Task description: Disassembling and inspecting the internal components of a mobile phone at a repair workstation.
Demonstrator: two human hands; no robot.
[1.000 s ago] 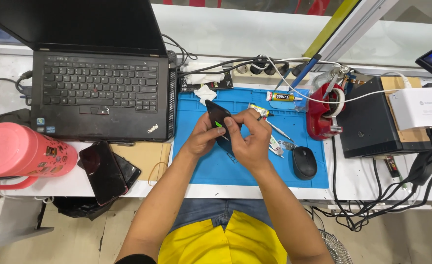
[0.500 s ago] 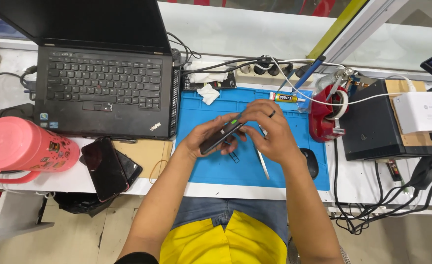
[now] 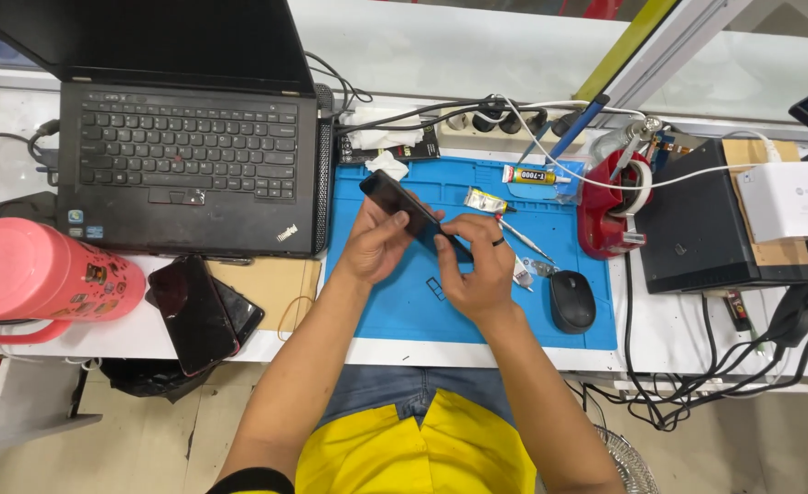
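Note:
A black smartphone point(image 3: 397, 198) is held tilted above the blue work mat point(image 3: 395, 306), its far end pointing toward the laptop. My left hand point(image 3: 374, 244) grips the phone from below and the left side. My right hand point(image 3: 475, 265), with a dark ring on one finger, pinches the phone's near end. A small dark frame-shaped part point(image 3: 435, 288) lies on the mat just under my hands. Thin metal tools point(image 3: 525, 241) lie on the mat to the right of my right hand.
Open black laptop point(image 3: 186, 167) at the left, pink bottle point(image 3: 43, 282) and two dark phones point(image 3: 201, 311) near the front edge. Black mouse point(image 3: 572, 301), glue tube point(image 3: 532, 175), red tape dispenser point(image 3: 608, 210), black box point(image 3: 692, 220), power strip point(image 3: 495, 123) and tangled cables point(image 3: 743, 366) at the right.
The phone has been turned from lying across my hands to pointing up and left. My right hand moved from the phone's far right end to its near end.

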